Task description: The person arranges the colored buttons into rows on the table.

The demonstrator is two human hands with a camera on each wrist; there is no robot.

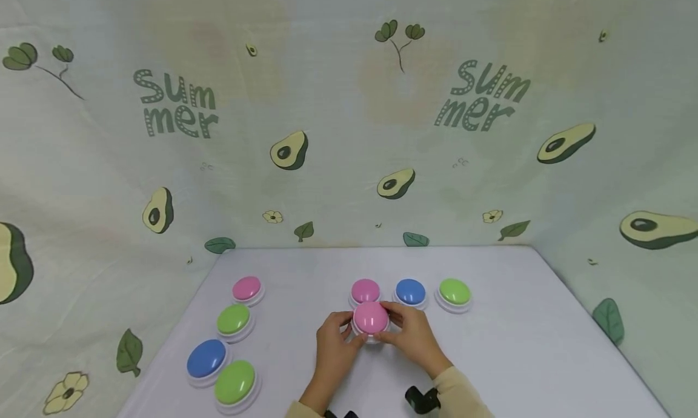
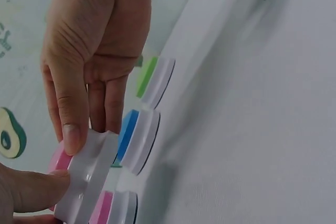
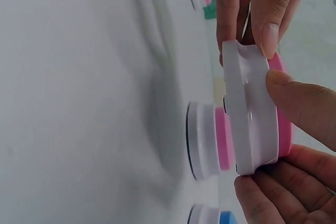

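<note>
Head view: rear pink btn. [image 1: 365,289] partly hidden by held btn. [image 1: 371,317]; sleeves [image 1: 462,395] cut off at lower edge. L. wrist: L. hand [image 2: 29,190] cropped left. R. wrist: blue btn. [image 3: 227,217] cropped below.

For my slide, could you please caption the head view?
Left hand and right hand hold a pink push button above a white table.

You're in a screened-off, booth-like spot: pale cloth [image 1: 327,79] hangs behind your white table [image 1: 545,345] and along both its sides, printed with avocados [image 1: 290,149], leaves [image 1: 129,351], flowers [image 1: 66,393] and the word "summer" [image 1: 177,104]. It hides whatever lies beyond, so whether this is a home, lab or office you can't tell.
</note>
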